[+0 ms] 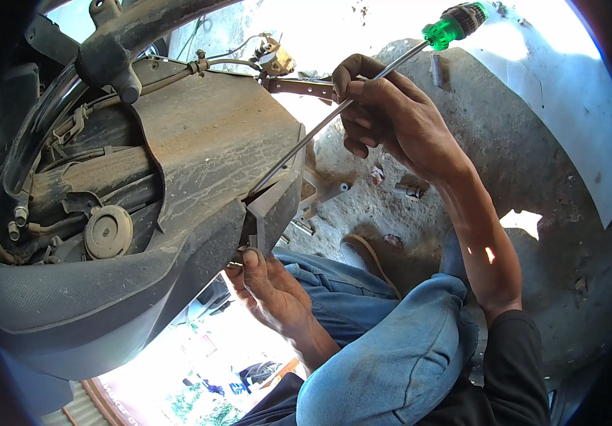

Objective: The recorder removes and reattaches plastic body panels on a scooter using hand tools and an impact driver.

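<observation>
Green-and-black-handled steel screwdriver [449,30], pinched by the right hand [398,117], meets the gap at the dusty black plastic panel's [213,135] right edge; left hand [275,292] pinches something unclear below; rough grey floor [480,117] stretches rightward.

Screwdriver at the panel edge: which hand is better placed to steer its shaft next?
Probably the right hand: its fingers hold the screwdriver by the shaft, whose tip is at the edge of the dusty panel. The left hand is lower, by the dark trim, off the shaft.
</observation>
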Demonstrator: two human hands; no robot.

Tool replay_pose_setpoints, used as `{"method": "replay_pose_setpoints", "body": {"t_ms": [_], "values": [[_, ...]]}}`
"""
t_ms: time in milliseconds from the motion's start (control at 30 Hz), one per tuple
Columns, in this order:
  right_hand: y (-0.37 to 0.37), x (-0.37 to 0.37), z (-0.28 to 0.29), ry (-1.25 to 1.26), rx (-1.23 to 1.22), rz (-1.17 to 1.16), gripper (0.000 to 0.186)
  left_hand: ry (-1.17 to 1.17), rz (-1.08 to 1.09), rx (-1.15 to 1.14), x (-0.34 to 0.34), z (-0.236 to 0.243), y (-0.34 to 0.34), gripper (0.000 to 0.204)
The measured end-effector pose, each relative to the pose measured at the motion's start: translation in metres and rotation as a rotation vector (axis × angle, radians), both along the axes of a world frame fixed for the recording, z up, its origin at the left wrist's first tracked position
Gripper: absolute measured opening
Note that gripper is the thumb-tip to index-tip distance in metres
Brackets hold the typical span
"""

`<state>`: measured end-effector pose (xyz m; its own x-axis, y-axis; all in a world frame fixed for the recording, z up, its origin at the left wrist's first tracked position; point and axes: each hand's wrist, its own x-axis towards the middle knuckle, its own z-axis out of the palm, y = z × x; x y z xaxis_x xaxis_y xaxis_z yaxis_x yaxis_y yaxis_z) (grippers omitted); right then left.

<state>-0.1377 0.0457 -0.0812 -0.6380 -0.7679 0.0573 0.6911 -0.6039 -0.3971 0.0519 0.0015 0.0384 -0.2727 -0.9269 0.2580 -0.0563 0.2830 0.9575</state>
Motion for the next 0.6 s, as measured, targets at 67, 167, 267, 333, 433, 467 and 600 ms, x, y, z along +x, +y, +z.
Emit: {"method": "replay_pose_setpoints", "body": {"t_ms": [67,167,267,333,433,467,600], "values": [[-0.002,0.001,0.0,-0.044,0.032,0.006,0.022,0.0,0.002,0.001,0.0,0.0,-0.002,0.017],[-0.004,0.003,-0.003,-0.006,-0.003,0.028,0.022,-0.002,0.019,-0.048,0.002,-0.003,-0.005,0.016],[-0.005,0.006,-0.005,-0.041,0.048,0.104,0.026,-0.018,0.068,-0.088,0.007,-0.008,-0.005,0.02],[-0.006,0.008,-0.006,-0.056,0.013,0.12,0.026,-0.09,0.094,-0.11,0.01,-0.008,-0.004,0.023],[-0.007,0.01,-0.006,-0.072,-0.02,0.14,0.026,-0.324,0.18,-0.251,0.01,-0.009,0.0,0.033],[-0.007,0.01,-0.006,-0.074,-0.015,0.141,0.026,-0.407,0.204,-0.307,0.009,-0.009,0.002,0.036],[-0.008,0.005,-0.005,-0.046,-0.031,0.142,0.027,-0.281,0.291,-0.151,-0.002,-0.007,0.015,0.053]]}}
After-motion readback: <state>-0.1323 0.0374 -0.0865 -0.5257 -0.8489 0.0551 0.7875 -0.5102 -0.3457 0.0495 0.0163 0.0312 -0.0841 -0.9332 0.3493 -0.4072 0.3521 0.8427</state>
